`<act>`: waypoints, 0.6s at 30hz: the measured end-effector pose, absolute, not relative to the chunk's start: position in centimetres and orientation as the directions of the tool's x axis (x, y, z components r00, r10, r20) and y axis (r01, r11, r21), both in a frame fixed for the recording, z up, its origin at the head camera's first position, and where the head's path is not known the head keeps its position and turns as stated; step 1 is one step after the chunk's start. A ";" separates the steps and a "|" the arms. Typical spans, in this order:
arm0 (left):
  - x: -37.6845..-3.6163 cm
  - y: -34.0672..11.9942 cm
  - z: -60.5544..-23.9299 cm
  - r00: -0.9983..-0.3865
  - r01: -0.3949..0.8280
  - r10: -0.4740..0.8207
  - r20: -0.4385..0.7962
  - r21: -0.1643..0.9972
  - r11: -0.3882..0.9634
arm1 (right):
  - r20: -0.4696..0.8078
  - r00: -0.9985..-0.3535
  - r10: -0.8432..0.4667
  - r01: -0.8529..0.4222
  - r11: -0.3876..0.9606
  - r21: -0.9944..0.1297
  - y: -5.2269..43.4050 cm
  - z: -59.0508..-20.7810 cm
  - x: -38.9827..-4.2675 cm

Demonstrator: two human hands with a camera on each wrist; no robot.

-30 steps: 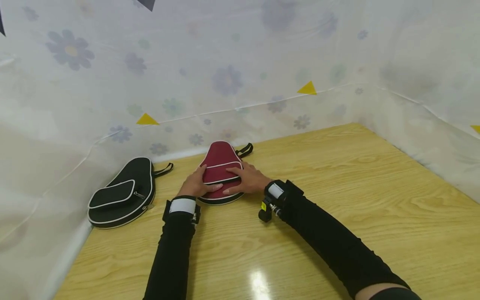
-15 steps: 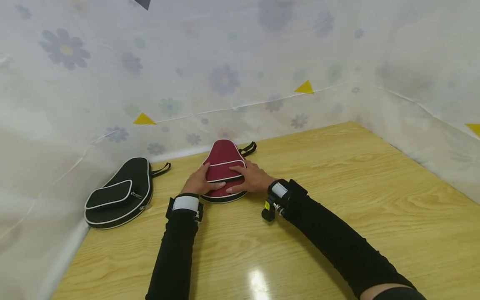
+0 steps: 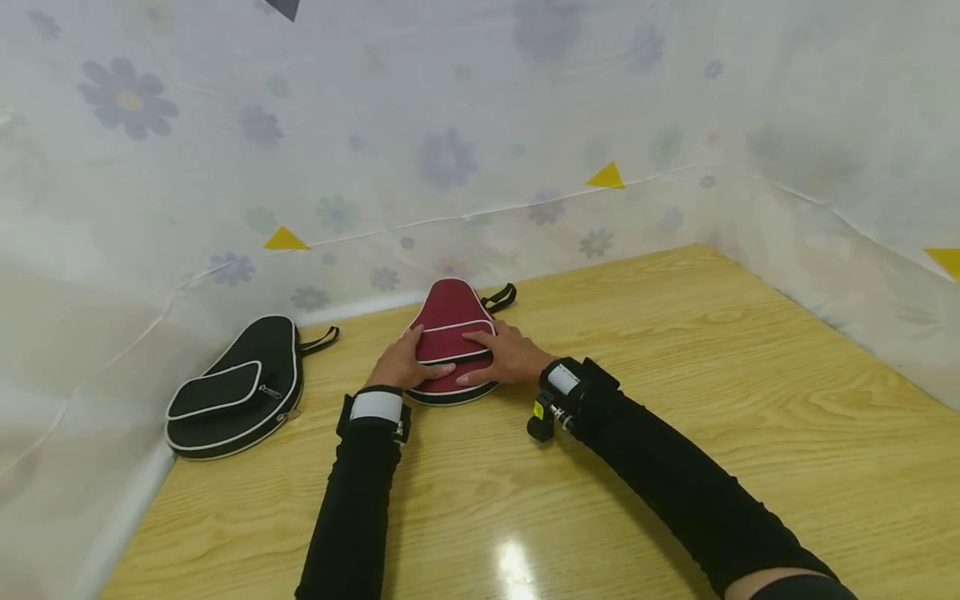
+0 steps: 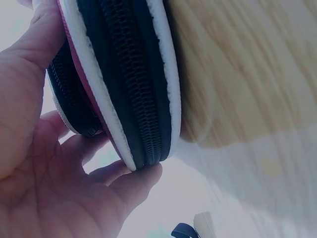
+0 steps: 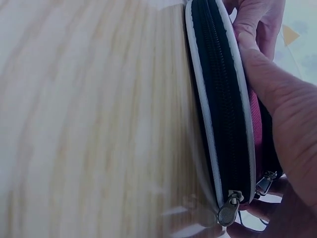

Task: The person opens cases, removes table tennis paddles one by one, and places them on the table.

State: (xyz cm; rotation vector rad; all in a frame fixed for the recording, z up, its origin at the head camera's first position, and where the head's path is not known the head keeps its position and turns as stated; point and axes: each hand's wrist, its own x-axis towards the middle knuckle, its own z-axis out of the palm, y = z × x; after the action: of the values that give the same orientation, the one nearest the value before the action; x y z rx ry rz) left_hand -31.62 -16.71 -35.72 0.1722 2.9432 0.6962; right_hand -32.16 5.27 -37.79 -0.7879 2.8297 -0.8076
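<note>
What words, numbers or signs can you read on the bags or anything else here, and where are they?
No readable words, labels, brands or numbers.
Red bag and black bag: no writing shows.
Its red neighbour's zip pull: patterned, but too blurred to read.
Yellow patch on the wrist gear: too small to tell.

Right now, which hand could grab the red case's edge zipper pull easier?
Probably the right hand: the edge zipper pull sits close to it, while no pull shows near the left hand.

Red case [image 3: 452, 304] cut off by upper edge in both wrist views; dark patch [image 3: 286, 7], by head view's.
</note>
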 end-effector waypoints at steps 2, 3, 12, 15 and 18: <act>-31.5 -16.6 -35.6 -0.988 0.085 0.135 -0.080 0.453 0.888 | 0.042 -0.862 -0.505 -0.450 0.724 -0.523 5.4 -37.6 -32.1; -31.5 -16.5 -35.6 -0.988 0.086 0.136 -0.078 0.453 0.887 | 0.040 -0.862 -0.506 -0.449 0.722 -0.527 5.5 -37.6 -32.1; -31.3 -15.9 -35.5 -0.988 0.093 0.139 -0.071 0.452 0.887 | 0.016 -0.866 -0.500 -0.428 0.724 -0.541 6.1 -37.6 -32.3; -31.4 -15.7 -35.6 -0.987 0.091 0.139 -0.076 0.448 0.890 | 0.009 -0.867 -0.498 -0.422 0.723 -0.547 6.4 -37.5 -32.2; -31.4 -15.5 -35.6 -0.987 0.099 0.146 -0.073 0.445 0.890 | 0.011 -0.866 -0.500 -0.422 0.718 -0.553 6.6 -37.6 -32.2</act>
State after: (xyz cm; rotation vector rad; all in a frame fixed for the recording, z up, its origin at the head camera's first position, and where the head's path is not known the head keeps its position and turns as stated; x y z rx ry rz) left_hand -31.38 -15.47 -35.65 0.1914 2.9524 0.6868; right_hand -32.24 6.65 -37.59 -0.7512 2.7815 -0.8442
